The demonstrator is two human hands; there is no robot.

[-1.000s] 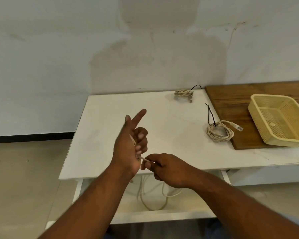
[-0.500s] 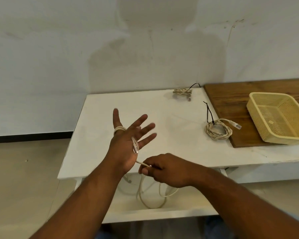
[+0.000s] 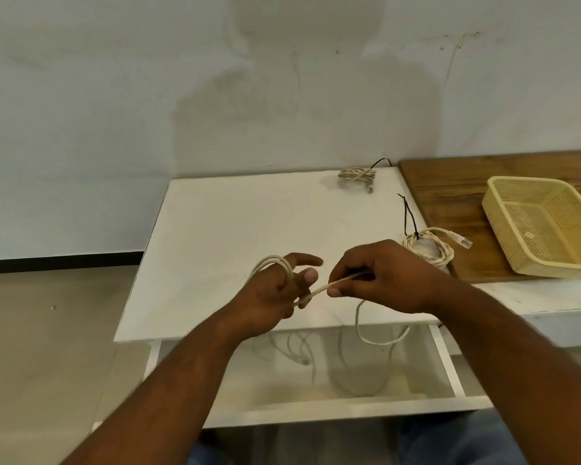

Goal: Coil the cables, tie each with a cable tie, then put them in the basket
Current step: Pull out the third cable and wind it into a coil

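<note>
A beige cable [image 3: 316, 290] runs between my two hands above the white table's [image 3: 249, 223] front edge. Its loops wrap around the fingers of my left hand [image 3: 275, 290], which holds them. My right hand [image 3: 376, 276] pinches the cable a little to the right and keeps it taut. The slack hangs down into the open drawer [image 3: 443, 357] below. One coiled cable with a black tie [image 3: 430, 246] lies at the table's right edge, partly behind my right hand. Another tied coil [image 3: 356, 176] sits at the far edge. The yellow basket [image 3: 503, 226] stands on the wooden board [image 3: 450, 189].
The white wall rises directly behind the table. Bare floor lies to the left. The pulled-out drawer sits between my body and the table. The basket holds only a small tag.
My left hand turned and now has more cable looped on its fingers. My right hand rose from the table edge and moved right, pulling the cable taut.
</note>
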